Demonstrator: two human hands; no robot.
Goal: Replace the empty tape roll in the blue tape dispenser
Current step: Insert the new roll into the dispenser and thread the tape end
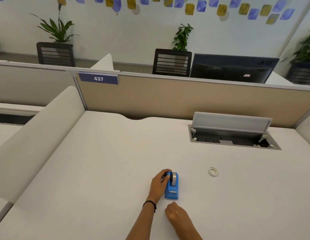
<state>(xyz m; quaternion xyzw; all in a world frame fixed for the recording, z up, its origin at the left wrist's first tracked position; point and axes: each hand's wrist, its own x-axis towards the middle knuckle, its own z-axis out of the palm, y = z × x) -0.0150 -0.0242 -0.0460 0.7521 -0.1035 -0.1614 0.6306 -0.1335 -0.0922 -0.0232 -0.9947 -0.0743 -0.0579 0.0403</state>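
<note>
Right hand (176, 216) sits nearest my view, loosely curled, knuckles up, resting on the white worktop (98, 170) and holding nothing; I can't see its fingertips. Just past its knuckles stands the blue tape dispenser (171, 187), upright, cutter end toward me, a grey roll or hub showing in its top slot. Left hand (158, 183) is wrapped on the dispenser's left flank, fingers (165, 172) curled over the far top edge by the roll, gripping it; a dark band is on that wrist. Well right of those fingers and a bit farther out, a small whitish tape ring (213, 171) lies flat on the worktop, apart from both hands. Beyond it, an open cable hatch (234, 135) is set into the worktop.
</note>
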